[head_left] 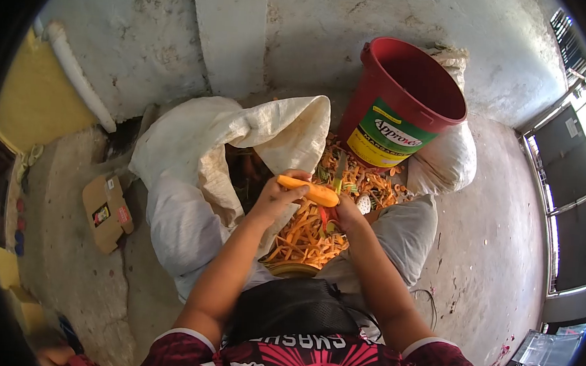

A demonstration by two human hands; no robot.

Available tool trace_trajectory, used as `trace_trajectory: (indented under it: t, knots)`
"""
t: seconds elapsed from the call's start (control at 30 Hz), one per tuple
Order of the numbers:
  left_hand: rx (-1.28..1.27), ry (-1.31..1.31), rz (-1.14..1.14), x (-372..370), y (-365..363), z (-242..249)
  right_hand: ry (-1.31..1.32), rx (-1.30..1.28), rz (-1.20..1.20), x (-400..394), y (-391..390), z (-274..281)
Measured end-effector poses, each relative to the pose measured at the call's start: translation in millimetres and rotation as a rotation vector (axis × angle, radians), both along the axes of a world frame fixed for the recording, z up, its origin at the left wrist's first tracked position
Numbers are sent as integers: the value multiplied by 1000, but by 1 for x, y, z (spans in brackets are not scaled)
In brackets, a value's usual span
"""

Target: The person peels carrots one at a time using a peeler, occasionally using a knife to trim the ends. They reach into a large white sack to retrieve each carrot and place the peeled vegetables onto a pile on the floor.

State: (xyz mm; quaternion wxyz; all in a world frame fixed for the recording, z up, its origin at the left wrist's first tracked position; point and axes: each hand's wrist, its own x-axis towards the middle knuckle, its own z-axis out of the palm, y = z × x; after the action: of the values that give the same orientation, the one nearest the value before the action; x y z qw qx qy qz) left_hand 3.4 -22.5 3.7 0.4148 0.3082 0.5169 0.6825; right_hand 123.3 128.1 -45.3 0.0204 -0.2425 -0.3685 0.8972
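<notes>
My left hand (275, 197) is closed around the thick end of a smooth orange carrot (319, 195), held level above the peelings. At the carrot's other end, my right hand (349, 212) is closed on a knife (340, 169), whose narrow blade points away from me; a yellow part shows near its base. The fingers of this hand are partly hidden. Beneath both hands lies a heap of orange carrot peelings (303, 240). Something red (322, 215) shows just below the carrot, too small to make out.
Left of my hands stands an open white woven sack (184, 153) with dark contents. A tall red bucket (409, 89) stands ahead on the right, peelings around its base. Behind it leans a full sack (445, 159). Flattened cardboard (107, 212) lies on the concrete floor at left.
</notes>
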Motion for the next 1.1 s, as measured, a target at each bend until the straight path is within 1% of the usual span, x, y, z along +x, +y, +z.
trace_trajectory:
  t: [0.07, 0.1, 0.2, 0.23, 0.3, 0.33, 0.37, 0.4, 0.43, 0.53, 0.63, 0.7, 0.77, 0.8, 0.83, 0.87, 0.93, 0.97, 1.03, 1.1]
  knots:
    - [-1, -128, -25, -3, -9, 9, 55, 56, 12, 4, 12, 0]
    - [-46, -97, -74, -6, -11, 8, -56, 64, -71, 3, 9, 2]
    - [-147, 286, -230, -10, -14, -8, -113, 129, -218, 2, -4, 16]
    - [-179, 245, -245, -7, -14, -11, -103, 161, -213, 2, -9, 24]
    - [-165, 343, -188, 5, -12, -17, -84, 225, -198, 2, -18, 35]
    - [-159, 390, -155, 12, -11, -19, -92, 298, -178, 1, -21, 32]
    - [-219, 196, -197, 20, -7, -20, -97, 372, -158, 1, -23, 27]
    - [-221, 136, -176, 26, -6, -21, -103, 446, -139, 0, -27, 27]
    - [-222, 77, -158, 31, -5, -24, -161, 475, -177, 0, -34, 31]
    - [-191, -23, -175, 29, -3, -29, -160, 426, -187, -1, -34, 29]
    - [-176, -126, -151, 25, -3, -26, -158, 376, -247, -4, -33, 26]
    - [-139, -227, -108, 24, -2, -25, -199, 466, -201, -2, -29, 34]
    - [-185, -265, -67, 17, -5, -23, -231, 524, -129, 3, -25, 49]
    - [-208, -285, -47, 13, -6, -21, -266, 727, -38, 5, -22, 49]
    - [-292, -114, -7, 10, -6, -12, -301, 929, 55, 8, -20, 48]
    - [-319, 175, 47, 5, -7, -17, -334, 1130, 153, 9, -19, 48]
    - [-359, 757, 154, -4, -9, -24, -344, 1192, 237, 10, -26, 57]
    - [-355, 774, 176, -5, -8, -28, -349, 1222, 279, 10, -28, 60]
    - [-348, 806, 217, -3, -7, -21, -295, 1288, 263, 8, -26, 48]
    - [-346, 795, 195, -1, -6, -15, -280, 1317, 245, 7, -25, 39]
